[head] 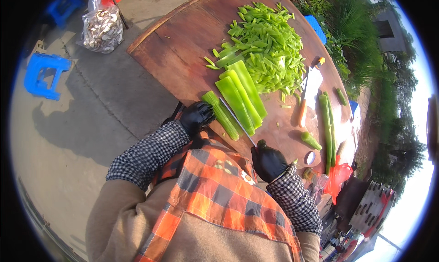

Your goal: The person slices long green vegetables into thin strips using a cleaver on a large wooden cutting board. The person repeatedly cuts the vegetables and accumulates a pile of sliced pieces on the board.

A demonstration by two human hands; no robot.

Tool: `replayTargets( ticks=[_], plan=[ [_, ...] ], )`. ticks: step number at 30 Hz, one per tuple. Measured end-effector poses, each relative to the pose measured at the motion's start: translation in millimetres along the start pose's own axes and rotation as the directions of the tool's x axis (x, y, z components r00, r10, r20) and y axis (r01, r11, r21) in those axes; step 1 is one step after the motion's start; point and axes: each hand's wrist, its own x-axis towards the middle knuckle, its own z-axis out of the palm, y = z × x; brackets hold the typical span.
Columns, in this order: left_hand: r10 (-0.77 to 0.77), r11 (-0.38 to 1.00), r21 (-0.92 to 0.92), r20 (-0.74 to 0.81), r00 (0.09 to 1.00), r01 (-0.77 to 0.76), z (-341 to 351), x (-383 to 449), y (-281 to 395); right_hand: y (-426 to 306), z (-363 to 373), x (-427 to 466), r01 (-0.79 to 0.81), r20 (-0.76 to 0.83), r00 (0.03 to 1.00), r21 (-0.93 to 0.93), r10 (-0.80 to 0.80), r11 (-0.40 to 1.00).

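In the head view my left hand, in a black glove, has its curled fingers against a ridged celtuce piece near the table edge. My right hand, also gloved in black, is closed on a knife, its handle hidden in the fist. That blade appears almost edge-on, between the ridged piece and several flat, bright green celtuce slabs. Beyond the slabs spreads a large heap of cut celtuce slices. Where the blade touches the celtuce is not plain.
The wooden table carries a cleaver, a yellow-and-black-handled tool, long green stems, a short stalk piece, a round lid and a red plastic bag. Left of it are a bag of sliced mushrooms and a blue stool.
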Motion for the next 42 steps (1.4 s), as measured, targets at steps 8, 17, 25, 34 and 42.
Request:
replayTargets(
  ticks=[8,17,25,34,42],
  plan=[
    [-0.595,0.380,-0.804,0.166,0.786,0.457,17.6,-9.0,4.6,-21.5,0.0,47.6,0.062,0.063,0.996,-0.015,-0.061,0.998],
    [-0.335,0.850,-0.395,0.102,0.937,0.347,-1.7,-0.3,7.6,-0.8,13.9,40.2,0.003,0.191,0.982,0.021,-0.007,1.000],
    [-0.208,0.966,-0.143,0.081,0.975,0.218,-4.6,4.5,11.3,42.8,11.8,-81.5,-0.253,0.360,0.900,-0.025,0.245,0.967],
    [0.000,1.000,-0.026,0.300,0.954,0.008,-40.1,51.7,-14.0,63.3,36.5,-45.5,-0.108,-0.048,0.992,0.140,0.116,0.984],
    [0.020,0.995,-0.091,0.554,0.832,0.036,-33.3,67.7,-43.8,117.1,36.6,26.2,-0.230,-0.119,0.957,0.240,0.264,0.943]
  ],
)
